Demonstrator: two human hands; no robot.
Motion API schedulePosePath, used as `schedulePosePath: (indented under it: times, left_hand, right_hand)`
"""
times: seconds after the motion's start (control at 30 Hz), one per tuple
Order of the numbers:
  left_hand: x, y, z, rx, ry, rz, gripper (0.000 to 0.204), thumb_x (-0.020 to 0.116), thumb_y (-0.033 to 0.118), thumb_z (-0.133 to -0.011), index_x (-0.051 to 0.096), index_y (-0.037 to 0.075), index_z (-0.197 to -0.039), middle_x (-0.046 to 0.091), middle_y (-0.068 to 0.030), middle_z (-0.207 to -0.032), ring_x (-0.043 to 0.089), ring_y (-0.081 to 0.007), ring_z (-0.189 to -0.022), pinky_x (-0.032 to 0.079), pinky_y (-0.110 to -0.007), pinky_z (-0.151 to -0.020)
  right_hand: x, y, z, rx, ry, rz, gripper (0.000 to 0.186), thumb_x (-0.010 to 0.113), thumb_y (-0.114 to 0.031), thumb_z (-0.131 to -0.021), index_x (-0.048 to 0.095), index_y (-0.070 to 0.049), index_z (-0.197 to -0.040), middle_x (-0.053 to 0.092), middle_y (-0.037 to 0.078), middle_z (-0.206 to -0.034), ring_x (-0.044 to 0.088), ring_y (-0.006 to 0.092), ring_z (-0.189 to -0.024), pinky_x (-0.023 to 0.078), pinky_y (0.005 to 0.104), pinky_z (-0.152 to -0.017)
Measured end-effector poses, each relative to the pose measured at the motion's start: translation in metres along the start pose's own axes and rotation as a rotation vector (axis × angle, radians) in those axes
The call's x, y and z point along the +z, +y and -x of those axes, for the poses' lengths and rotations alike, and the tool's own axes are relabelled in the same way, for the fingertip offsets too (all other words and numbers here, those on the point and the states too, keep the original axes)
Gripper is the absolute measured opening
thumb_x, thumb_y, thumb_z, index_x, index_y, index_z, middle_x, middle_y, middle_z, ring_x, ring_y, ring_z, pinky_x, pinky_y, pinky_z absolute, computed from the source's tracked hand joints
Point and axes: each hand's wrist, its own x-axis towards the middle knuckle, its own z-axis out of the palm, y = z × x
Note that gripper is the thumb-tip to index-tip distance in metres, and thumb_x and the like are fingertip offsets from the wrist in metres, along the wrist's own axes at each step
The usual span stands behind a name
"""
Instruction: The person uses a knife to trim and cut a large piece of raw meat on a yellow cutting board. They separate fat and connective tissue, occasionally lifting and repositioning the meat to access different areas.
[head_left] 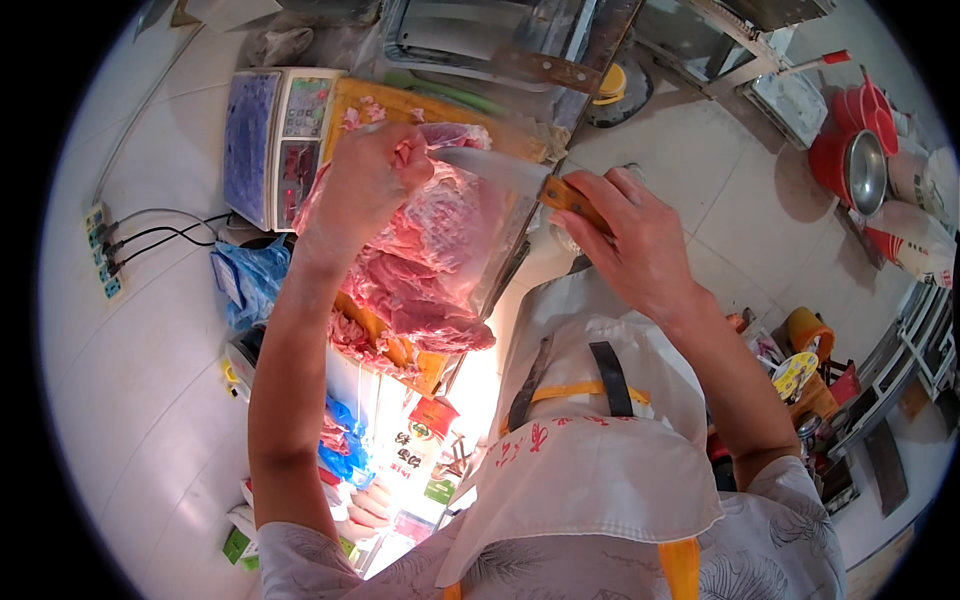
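On the wooden cutting board (420, 108) lies raw meat slab (430, 240); left hand (378, 168) clenches its far end, right hand (635, 235) grips wooden-handled knife (545, 187) across board's right edge. Best keep meat taut, strokes shallow, left hand clear.

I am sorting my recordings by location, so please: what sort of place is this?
Probably a butcher's stall or meat-cutting room: a large slab of raw meat lies on a yellowish board, the right hand holds a knife, and a digital scale stands beside the board.
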Motion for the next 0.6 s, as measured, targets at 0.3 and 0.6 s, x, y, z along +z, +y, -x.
schedulePosePath:
  times: [0.3,0.6]
  left_hand:
    - [-0.003,0.003,-0.005,-0.013,-0.012,-0.019,0.007,0.066,0.007,-0.080,0.065,0.000,-0.083,0.065,-0.0183,-0.072,0.065,-0.0347,-0.064,0.051,-0.041,-0.063]
    - [0.002,0.004,-0.006,-0.011,0.040,0.037,0.003,0.063,0.003,-0.083,0.061,0.002,-0.082,0.058,-0.0080,-0.065,0.052,-0.0134,-0.057,0.045,-0.032,-0.055]
  right_hand:
    - [0.013,-0.017,-0.019,-0.037,0.053,0.059,0.029,0.076,-0.024,-0.094,0.067,-0.005,-0.115,0.060,0.011,-0.086,0.063,0.0311,-0.071,0.050,0.0420,-0.062]
    - [0.002,-0.023,-0.017,0.061,-0.006,0.086,0.027,0.072,-0.028,-0.094,0.065,-0.006,-0.108,0.063,0.012,-0.094,0.067,0.0360,-0.078,0.053,0.0474,-0.063]
